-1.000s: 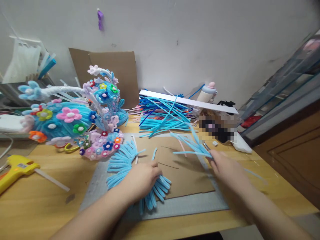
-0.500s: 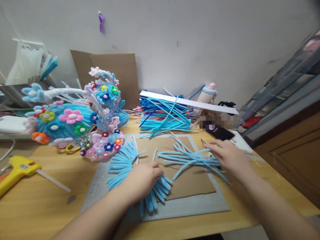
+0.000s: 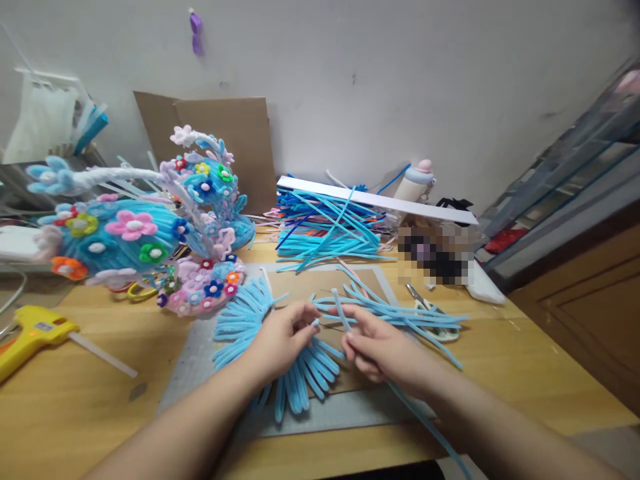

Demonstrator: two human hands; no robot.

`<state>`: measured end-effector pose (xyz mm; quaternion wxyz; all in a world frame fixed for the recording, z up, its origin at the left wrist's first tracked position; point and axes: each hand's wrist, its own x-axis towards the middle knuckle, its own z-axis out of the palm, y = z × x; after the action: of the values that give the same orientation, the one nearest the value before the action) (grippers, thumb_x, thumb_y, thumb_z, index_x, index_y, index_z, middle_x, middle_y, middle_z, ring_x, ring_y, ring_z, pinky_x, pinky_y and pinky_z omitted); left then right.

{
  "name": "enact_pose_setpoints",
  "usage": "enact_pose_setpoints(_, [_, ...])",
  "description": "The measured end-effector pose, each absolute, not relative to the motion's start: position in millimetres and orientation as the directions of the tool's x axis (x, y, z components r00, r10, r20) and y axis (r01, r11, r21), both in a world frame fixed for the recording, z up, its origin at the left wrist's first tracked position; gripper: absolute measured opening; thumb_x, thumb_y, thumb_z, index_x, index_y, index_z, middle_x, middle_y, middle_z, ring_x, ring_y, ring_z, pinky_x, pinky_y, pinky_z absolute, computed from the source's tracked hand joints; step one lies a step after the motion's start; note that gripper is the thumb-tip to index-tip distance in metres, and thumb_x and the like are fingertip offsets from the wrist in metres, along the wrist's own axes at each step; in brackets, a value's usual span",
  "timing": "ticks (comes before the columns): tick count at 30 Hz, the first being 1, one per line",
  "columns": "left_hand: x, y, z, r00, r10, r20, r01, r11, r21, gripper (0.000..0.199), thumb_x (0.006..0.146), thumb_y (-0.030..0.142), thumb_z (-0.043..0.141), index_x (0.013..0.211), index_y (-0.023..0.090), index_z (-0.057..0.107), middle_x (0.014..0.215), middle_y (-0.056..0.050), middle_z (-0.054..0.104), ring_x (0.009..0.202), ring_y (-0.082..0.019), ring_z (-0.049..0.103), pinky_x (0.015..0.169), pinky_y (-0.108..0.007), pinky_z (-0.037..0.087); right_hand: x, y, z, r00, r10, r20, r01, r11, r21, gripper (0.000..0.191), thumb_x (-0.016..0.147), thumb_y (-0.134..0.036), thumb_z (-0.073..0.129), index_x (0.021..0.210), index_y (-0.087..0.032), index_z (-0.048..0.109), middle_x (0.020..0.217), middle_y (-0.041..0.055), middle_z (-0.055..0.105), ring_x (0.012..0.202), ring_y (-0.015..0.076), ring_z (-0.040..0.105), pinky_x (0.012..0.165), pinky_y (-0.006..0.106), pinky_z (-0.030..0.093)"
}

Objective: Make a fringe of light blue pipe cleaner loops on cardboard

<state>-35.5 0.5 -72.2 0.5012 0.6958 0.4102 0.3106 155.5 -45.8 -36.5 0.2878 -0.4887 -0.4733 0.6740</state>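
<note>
My right hand (image 3: 375,343) pinches a long light blue pipe cleaner (image 3: 430,427); one end stands up past the fingers and the rest trails toward the table's front edge. My left hand (image 3: 287,337) is closed on the small pale tip of a blue piece, just above a fan of light blue fuzzy strips (image 3: 300,387). The fan lies on cardboard (image 3: 295,283) over a grey cutting mat (image 3: 330,420). Loose blue pipe cleaners (image 3: 400,313) lie beyond my right hand, partly across the scissors (image 3: 440,327).
Flower-covered blue decorations (image 3: 135,233) stand at the left, behind a yellow glue gun (image 3: 37,333). A pipe cleaner pile (image 3: 325,227) lies at the back with a white strip (image 3: 380,200). A bottle (image 3: 416,183) stands behind. Scissors with yellow handles (image 3: 143,291) lie left.
My right hand has come left from the loose strips and scissors, now with a blue pipe cleaner in it. My left hand has risen slightly from the fan with a small tip between its fingers.
</note>
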Motion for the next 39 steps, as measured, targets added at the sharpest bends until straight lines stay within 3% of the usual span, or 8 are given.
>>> enact_pose_setpoints(2, [-36,3,-74,0.418,0.908,-0.02,0.128,-0.037,0.991,0.012,0.076,0.023,0.059,0.083,0.016,0.052,0.065,0.003,0.058,0.056,-0.012,0.056,0.055,-0.023,0.044,139,-28,-48,-0.341,0.858,-0.384,-0.017,-0.414,-0.91,0.035,0.083,-0.045,0.05,0.112,-0.025,0.048,0.056,-0.0101,0.04,0.031,0.0009,0.021,0.03,0.013,0.014])
enact_pose_setpoints(6, [-38,7,-75,0.393,0.917,-0.074,-0.002,0.081,0.997,0.016,0.073,0.027,0.062,0.073,0.015,0.052,0.062,0.003,0.057,0.056,-0.011,0.058,0.056,-0.022,0.044,125,-3,-61,-0.299,0.917,-0.263,-0.023,-0.282,-0.959,0.03,0.081,-0.044,0.052,0.09,-0.016,0.057,0.052,-0.0078,0.043,0.031,0.0035,0.035,0.031,0.016,0.027])
enact_pose_setpoints(11, [-38,10,-81,0.379,0.915,-0.14,-0.066,0.177,0.982,0.021,0.072,0.029,0.064,0.081,0.014,0.053,0.07,0.0,0.063,0.058,-0.012,0.063,0.057,-0.023,0.046,129,2,-65,-0.266,0.947,-0.182,0.067,-0.17,-0.983,0.042,0.079,-0.03,0.054,0.118,-0.016,0.053,0.048,-0.008,0.045,0.033,0.0032,0.032,0.032,0.015,0.023])
enact_pose_setpoints(17, [-38,9,-81,0.364,0.902,-0.232,-0.083,0.279,0.957,0.031,0.066,0.035,0.071,0.08,0.014,0.053,0.069,-0.002,0.065,0.054,-0.011,0.063,0.051,-0.02,0.044,137,-4,-73,-0.337,0.915,-0.224,0.185,-0.169,-0.968,0.052,0.083,-0.037,0.051,0.131,-0.017,0.042,0.045,-0.0069,0.05,0.032,0.0072,0.042,0.034,0.017,0.032])
enact_pose_setpoints(21, [-37,9,-78,0.355,0.905,-0.234,-0.078,0.279,0.957,0.034,0.064,0.038,0.072,0.078,0.014,0.053,0.067,0.0,0.064,0.053,-0.011,0.062,0.05,-0.019,0.044,134,-4,-76,-0.361,0.899,-0.247,0.198,-0.184,-0.963,0.037,0.081,-0.036,0.051,0.11,-0.014,0.059,0.058,-0.0007,0.058,0.042,0.0099,0.051,0.04,0.02,0.038])
enact_pose_setpoints(25, [-35,8,-77,0.355,0.915,-0.192,-0.04,0.22,0.975,0.034,0.065,0.038,0.072,0.08,0.014,0.052,0.067,0.0,0.065,0.05,-0.011,0.061,0.048,-0.019,0.044,134,-3,-76,-0.323,0.946,0.013,0.343,0.129,-0.93,0.017,0.078,-0.02,0.051,0.082,-0.014,0.067,0.073,0.0042,0.064,0.062,0.013,0.058,0.058,0.025,0.046])
enact_pose_setpoints(30, [-34,8,-74,0.337,0.93,-0.147,-0.019,0.163,0.987,0.029,0.067,0.036,0.069,0.076,0.014,0.052,0.065,0.0,0.064,0.048,-0.01,0.059,0.047,-0.019,0.043,137,-5,-79,-0.309,0.942,0.129,0.415,0.255,-0.873,0.027,0.077,-0.011,0.048,0.096,-0.018,0.067,0.09,0.0039,0.069,0.085,0.0172,0.062,0.077,0.029,0.046])
enact_pose_setpoints(39, [-34,7,-75,0.347,0.929,-0.133,0.001,0.142,0.99,0.027,0.065,0.031,0.07,0.076,0.014,0.052,0.06,0.004,0.058,0.046,-0.009,0.056,0.046,-0.02,0.042,134,-7,-74,-0.326,0.923,0.205,0.368,0.323,-0.872,0.015,0.082,-0.017,0.052,0.082,-0.016,0.067,0.081,0.0028,0.069,0.077,0.0137,0.061,0.071,0.023,0.044])
